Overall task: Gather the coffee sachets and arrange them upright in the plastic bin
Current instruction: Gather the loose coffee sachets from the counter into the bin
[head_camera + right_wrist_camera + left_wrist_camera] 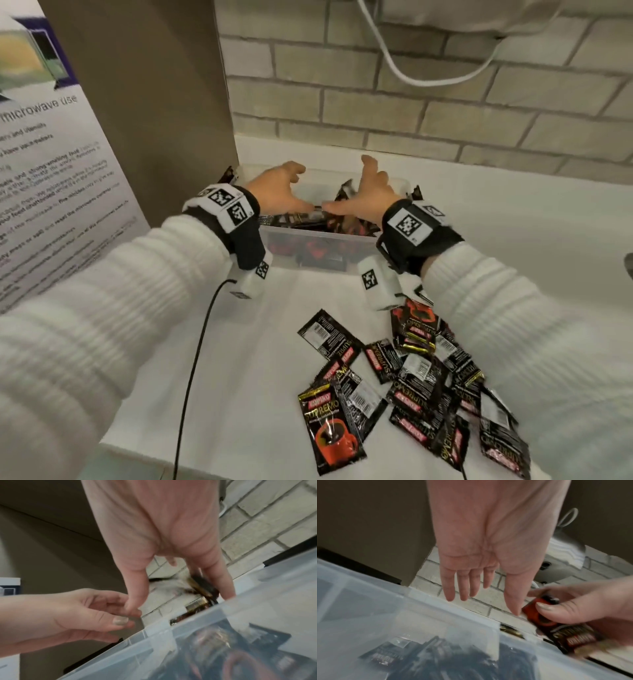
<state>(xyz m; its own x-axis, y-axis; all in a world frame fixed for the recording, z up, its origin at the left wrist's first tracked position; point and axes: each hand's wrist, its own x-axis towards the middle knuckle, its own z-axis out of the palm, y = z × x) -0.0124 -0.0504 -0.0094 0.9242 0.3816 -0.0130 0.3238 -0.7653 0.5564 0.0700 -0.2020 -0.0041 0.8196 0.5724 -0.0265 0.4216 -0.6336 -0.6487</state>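
Right hand [368, 195] pinches a sachet [539, 614] over the plastic bin [318, 236]; left hand [279, 192] hovers beside it, fingers relaxed, empty. Best lowered edge-first, steadied against neighbours. Loose sachets [411, 383] lie before the bin.

Both forearms wear ribbed white knit sleeves [113, 308]. Just behind each hand sits a black fabric wrist strap [416, 236] carrying white blocks printed with black square-pattern markers [409, 224]. A thin black cable [195, 359] trails from the left strap's underside block.

head view looks down from above, wrist views close, low, all sharing the plastic bin [318, 236]
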